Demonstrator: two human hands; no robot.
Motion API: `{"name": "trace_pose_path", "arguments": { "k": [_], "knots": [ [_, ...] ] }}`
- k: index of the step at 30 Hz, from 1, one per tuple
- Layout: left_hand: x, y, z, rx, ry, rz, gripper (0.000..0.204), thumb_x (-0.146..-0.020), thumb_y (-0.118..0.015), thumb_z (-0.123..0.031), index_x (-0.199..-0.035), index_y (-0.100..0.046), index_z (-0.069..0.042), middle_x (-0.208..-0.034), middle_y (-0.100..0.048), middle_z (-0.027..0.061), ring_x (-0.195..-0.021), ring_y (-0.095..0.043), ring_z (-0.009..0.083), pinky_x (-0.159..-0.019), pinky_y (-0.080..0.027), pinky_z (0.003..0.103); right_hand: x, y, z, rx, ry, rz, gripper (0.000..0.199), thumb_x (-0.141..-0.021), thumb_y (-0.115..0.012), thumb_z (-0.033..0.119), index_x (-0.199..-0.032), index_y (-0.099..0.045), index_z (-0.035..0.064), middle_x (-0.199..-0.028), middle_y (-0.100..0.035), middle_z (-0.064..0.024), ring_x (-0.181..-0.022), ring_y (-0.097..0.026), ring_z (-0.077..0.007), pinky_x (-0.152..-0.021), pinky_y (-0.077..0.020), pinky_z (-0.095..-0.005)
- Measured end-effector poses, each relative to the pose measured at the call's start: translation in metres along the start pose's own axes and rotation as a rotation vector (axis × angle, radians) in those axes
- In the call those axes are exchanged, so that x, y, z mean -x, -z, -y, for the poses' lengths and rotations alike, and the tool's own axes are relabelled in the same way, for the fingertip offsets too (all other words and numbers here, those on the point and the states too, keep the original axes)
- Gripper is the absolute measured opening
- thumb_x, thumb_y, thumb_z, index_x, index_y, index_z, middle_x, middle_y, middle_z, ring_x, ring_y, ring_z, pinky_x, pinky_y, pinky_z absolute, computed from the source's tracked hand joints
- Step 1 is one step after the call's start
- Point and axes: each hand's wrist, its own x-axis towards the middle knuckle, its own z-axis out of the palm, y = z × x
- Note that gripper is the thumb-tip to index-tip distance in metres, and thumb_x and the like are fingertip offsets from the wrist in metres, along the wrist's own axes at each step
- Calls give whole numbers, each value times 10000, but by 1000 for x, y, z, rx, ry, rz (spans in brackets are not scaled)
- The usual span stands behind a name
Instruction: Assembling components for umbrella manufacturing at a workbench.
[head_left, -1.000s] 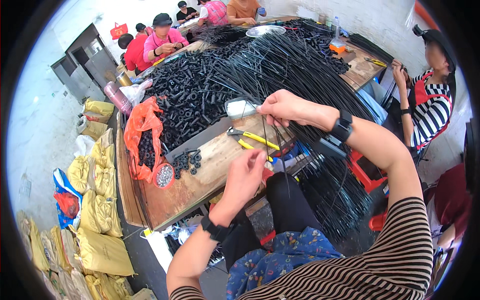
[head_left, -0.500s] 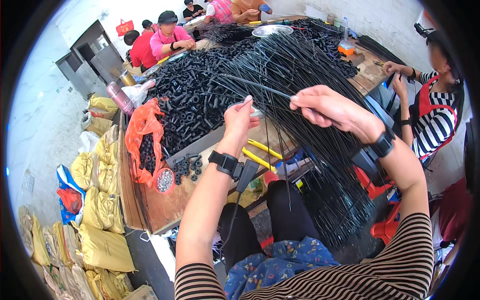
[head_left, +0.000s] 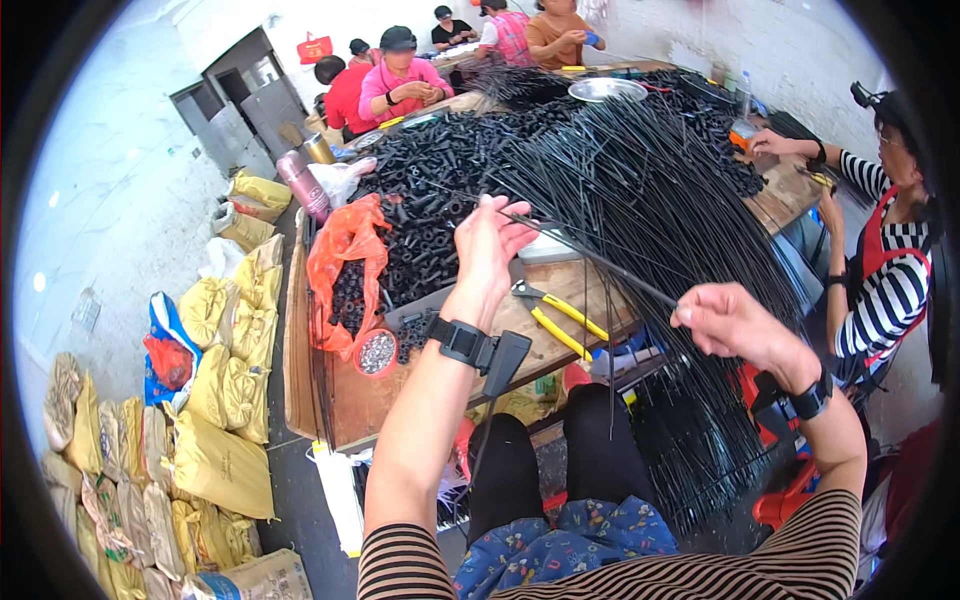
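Item 1: one thin black plastic rod [head_left: 600,262], held by me at both ends. It runs from my raised left hand [head_left: 487,250] down and to the right to my right hand [head_left: 728,320], slanting above the wooden workbench [head_left: 360,400].

Item 2: my left hand, one, palm turned away, fingers spread upward, the rod's upper end caught at thumb and fingertips; black watch at the wrist.

Item 3: my right hand, one, lower and nearer to me, pinched shut on the rod's lower end; black watch at the wrist.

Item 4: one large fanned bundle of long black rods [head_left: 660,190], behind and beneath the held one, too many to count.

Item 5: one heap of short black plastic tubes [head_left: 440,190], uncounted.

Item 6: one pair of yellow-handled pliers [head_left: 555,315], on the bench between my hands.

Item 7: one small red bowl of metal bits [head_left: 376,352], beside one orange plastic bag [head_left: 340,250].
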Motion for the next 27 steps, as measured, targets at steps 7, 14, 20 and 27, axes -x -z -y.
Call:
{"name": "trace_pose_path", "arguments": {
  "k": [7,14,20,27],
  "knots": [
    [12,10,2,-98,-61,-72,298,-970,-482,-290,-1050,-523,-6,-939,-643,129,-743,-659,235,-652,-557,338,4,-12,-19,265,71,-131,230,-933,-572,242,-836,-605,35,-567,-520,38,-479,-440,-16,-435,-322,-185],
    [25,-12,-35,-319,-216,-154,550,-907,-543,-481,-1103,-501,32,-981,-585,128,-734,-631,216,-655,-545,334,-22,-13,12,93,418,-391,319,-946,-546,293,-765,-594,35,-557,-477,49,-487,-429,-14,-435,-319,-197],
    [34,-10,-4,-416,-116,-54,332,-925,-571,-325,-994,-587,-1,-862,-610,74,-705,-615,154,-622,-523,284,-93,10,9,216,483,-566,346,-923,-568,300,-726,-593,16,-527,-487,18,-483,-439,-53,-460,-368,-257],
    [44,32,58,-869,-103,1,363,-896,-604,-218,-1152,-546,32,-957,-615,72,-709,-566,103,-639,-483,247,-69,-5,-40,732,315,-505,290,-864,-585,240,-699,-606,2,-647,-606,-180,-671,-611,-371,-605,-479,-431]
  ]
}}
